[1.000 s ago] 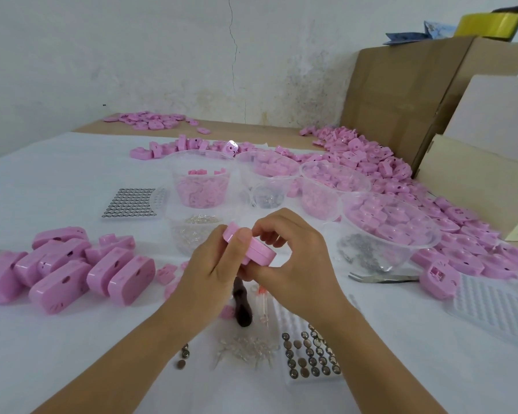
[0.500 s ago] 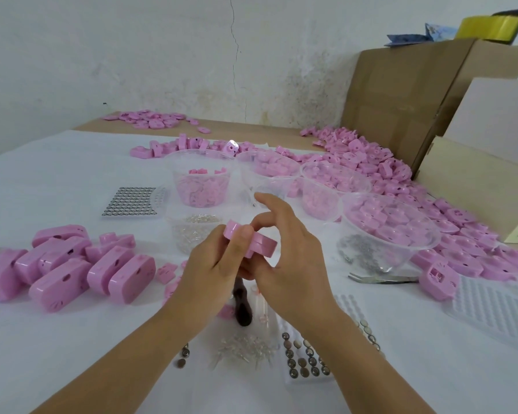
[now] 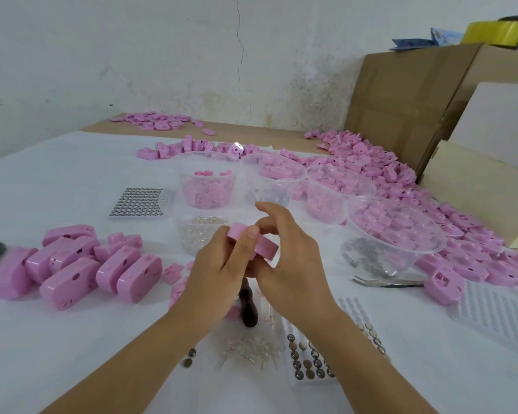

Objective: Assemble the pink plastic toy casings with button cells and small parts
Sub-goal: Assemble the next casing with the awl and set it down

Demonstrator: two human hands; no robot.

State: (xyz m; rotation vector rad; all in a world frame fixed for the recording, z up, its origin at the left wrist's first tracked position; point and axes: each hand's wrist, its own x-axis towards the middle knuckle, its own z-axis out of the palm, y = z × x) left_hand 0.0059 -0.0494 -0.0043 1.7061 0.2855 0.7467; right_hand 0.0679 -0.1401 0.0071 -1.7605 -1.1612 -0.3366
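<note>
A white-covered table (image 3: 57,180) lies under my hands. Above its middle, my left hand (image 3: 219,270) clamps a pink oval plastic casing (image 3: 262,245) between thumb and fingers, while my right hand (image 3: 290,258) supports it underneath, its upper fingers lifted loose.

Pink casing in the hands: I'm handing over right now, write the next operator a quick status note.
Left hand: holds the pink casing above the table, thumb on its top edge.
Right hand: supports the casing from the right, index finger lifted off it.
Parts: finished casings grouped at left; button cells in the near tray, two loose cells; a full cell tray further back; clear small parts near the wrists; tubs of pink parts behind; tweezers at right.
Done: about nine casings closed.
Left: finish this one, then the large pile of open shells at right.
</note>
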